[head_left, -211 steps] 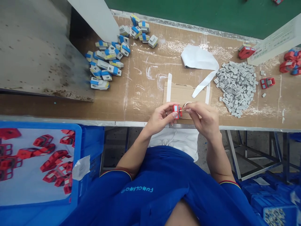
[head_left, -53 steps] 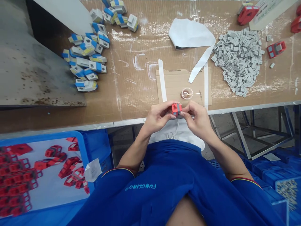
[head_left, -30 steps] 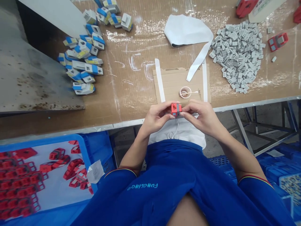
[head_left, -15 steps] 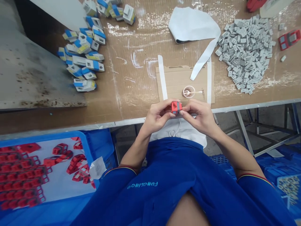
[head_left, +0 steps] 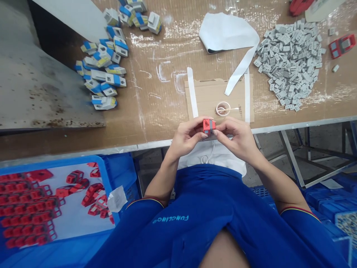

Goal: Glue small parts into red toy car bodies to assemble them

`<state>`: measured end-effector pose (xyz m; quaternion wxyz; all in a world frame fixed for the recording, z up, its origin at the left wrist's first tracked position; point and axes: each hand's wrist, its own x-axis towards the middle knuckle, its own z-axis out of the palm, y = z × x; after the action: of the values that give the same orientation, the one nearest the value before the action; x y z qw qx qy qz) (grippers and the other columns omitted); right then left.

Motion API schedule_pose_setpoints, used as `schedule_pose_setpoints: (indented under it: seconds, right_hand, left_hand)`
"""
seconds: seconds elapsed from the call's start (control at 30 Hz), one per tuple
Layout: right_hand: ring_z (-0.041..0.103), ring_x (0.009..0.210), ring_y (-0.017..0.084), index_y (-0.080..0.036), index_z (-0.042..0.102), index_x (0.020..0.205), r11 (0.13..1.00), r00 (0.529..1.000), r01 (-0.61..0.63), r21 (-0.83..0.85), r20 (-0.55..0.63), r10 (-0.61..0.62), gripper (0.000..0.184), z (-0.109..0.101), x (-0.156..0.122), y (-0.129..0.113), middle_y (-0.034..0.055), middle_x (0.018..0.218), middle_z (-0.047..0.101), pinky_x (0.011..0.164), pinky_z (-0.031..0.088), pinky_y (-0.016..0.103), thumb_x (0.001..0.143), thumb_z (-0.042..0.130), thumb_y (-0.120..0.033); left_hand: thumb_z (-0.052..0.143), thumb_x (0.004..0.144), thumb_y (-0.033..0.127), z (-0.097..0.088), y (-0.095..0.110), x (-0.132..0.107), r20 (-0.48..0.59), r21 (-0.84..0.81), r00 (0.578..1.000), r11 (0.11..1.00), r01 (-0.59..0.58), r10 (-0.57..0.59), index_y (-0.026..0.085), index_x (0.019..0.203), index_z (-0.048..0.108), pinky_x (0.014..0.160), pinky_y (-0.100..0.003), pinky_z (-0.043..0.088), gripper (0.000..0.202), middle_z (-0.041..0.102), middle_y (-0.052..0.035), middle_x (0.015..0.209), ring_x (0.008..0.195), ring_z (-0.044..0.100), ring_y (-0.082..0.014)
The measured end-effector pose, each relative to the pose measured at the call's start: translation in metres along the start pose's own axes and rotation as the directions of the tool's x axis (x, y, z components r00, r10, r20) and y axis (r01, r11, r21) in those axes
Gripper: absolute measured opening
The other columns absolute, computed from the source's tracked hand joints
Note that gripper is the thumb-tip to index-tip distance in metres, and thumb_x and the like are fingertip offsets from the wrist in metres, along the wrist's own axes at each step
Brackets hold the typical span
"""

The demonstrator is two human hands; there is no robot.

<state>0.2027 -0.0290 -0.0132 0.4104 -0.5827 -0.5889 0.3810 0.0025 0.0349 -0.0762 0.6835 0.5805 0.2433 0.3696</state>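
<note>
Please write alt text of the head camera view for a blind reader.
Left hand and right hand hold a small red plastic part over the bench edge. Beyond them lie a cardboard sheet, a small cup, and a heap of grey pieces; a blue crate holds red parts.

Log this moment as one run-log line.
left hand: holds red block | right hand: holds same block | nearby: cup on cardboard

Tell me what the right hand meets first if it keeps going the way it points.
The red plastic part: the right hand points left and its fingertips already touch it. Beyond it lies the left hand, holding the part's other side, though depth is hard to judge here.
</note>
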Motion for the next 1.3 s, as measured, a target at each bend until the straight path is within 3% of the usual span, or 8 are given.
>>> schedule_pose_setpoints:
  seconds: [0.13,0.37,0.53,0.63,0.77,1.03,1.17,1.3]
  right_hand:
    - [0.062,0.066,0.013,-0.021,0.071,0.079,0.998,0.999,-0.028,0.06,0.029,0.026,0.019,0.0,0.001,0.004,0.0001,0.075,0.07,0.061,0.051,0.026,0.097,0.071,-0.024]
    - [0.061,0.065,0.012,-0.021,0.071,0.078,1.0,0.999,-0.001,0.03,-0.035,0.002,0.019,0.003,0.0,0.002,0.0001,0.073,0.07,0.059,0.048,0.026,0.097,0.072,-0.023]
    - [0.068,0.07,0.015,-0.02,0.077,0.088,0.963,0.983,-0.181,0.201,0.08,0.168,0.015,-0.004,0.0,0.002,0.0032,0.082,0.078,0.065,0.053,0.029,0.096,0.077,-0.033]
    - [0.068,0.069,0.016,-0.02,0.076,0.085,0.877,0.94,-0.334,0.345,0.194,0.282,0.031,-0.008,0.002,0.006,0.0024,0.077,0.077,0.063,0.054,0.03,0.088,0.087,-0.05]
    - [0.064,0.065,0.015,-0.02,0.074,0.078,0.846,0.916,-0.397,0.356,0.215,0.339,0.042,-0.008,0.004,0.007,0.001,0.069,0.073,0.061,0.05,0.03,0.079,0.093,-0.057]
    - [0.059,0.061,0.013,-0.019,0.072,0.072,0.886,0.939,-0.332,0.323,0.207,0.276,0.042,-0.006,0.009,0.007,0.0003,0.067,0.07,0.058,0.046,0.029,0.08,0.093,-0.053]
    - [0.059,0.062,0.014,-0.019,0.071,0.073,0.942,0.966,-0.253,0.221,0.113,0.233,0.038,-0.001,0.005,0.006,0.0006,0.068,0.071,0.059,0.046,0.03,0.088,0.087,-0.05]
    - [0.063,0.066,0.015,-0.021,0.072,0.079,0.984,0.991,-0.13,0.12,-0.011,0.132,0.023,0.003,0.0,0.005,0.0011,0.074,0.073,0.061,0.051,0.03,0.095,0.079,-0.036]
  left_hand:
    - [0.083,0.095,0.03,-0.001,0.0,-0.001,0.005,0.013,1.0,1.0,-0.002,0.001,0.023,0.135,0.079,0.09,-0.025,0.063,0.041,0.083,-0.0094,0.12,0.1,0.08,-0.0184]
    - [0.085,0.094,0.035,-0.001,0.001,0.0,-0.007,0.018,1.0,1.0,0.025,-0.025,0.021,0.133,0.079,0.091,-0.025,0.064,0.042,0.083,-0.0096,0.117,0.103,0.08,-0.0192]
    - [0.082,0.096,0.043,-0.002,0.006,0.004,0.047,-0.016,0.997,0.998,0.057,-0.056,0.018,0.136,0.077,0.091,-0.029,0.065,0.047,0.082,-0.0125,0.117,0.104,0.081,-0.0225]
    - [0.08,0.098,0.041,-0.002,0.009,0.004,0.098,-0.015,0.992,0.997,0.076,-0.074,0.018,0.141,0.076,0.094,-0.03,0.064,0.048,0.083,-0.0125,0.118,0.103,0.08,-0.0221]
    - [0.078,0.099,0.043,-0.002,0.009,0.003,0.111,0.006,0.991,0.997,0.073,-0.073,0.019,0.143,0.075,0.095,-0.029,0.062,0.05,0.083,-0.0114,0.118,0.106,0.079,-0.0219]
    - [0.078,0.098,0.049,-0.005,0.009,0.002,0.082,0.076,0.996,0.996,0.042,-0.048,0.016,0.135,0.079,0.089,-0.029,0.063,0.05,0.084,-0.0124,0.112,0.098,0.079,-0.0224]
    - [0.08,0.097,0.047,-0.003,0.004,0.0,0.028,0.081,0.999,0.996,0.024,-0.027,0.016,0.134,0.079,0.089,-0.029,0.065,0.049,0.084,-0.0142,0.115,0.1,0.08,-0.023]
    - [0.083,0.095,0.044,0.0,0.0,0.0,-0.024,0.091,1.0,0.996,0.021,-0.019,0.017,0.136,0.078,0.092,-0.03,0.065,0.049,0.084,-0.0132,0.116,0.102,0.08,-0.0228]
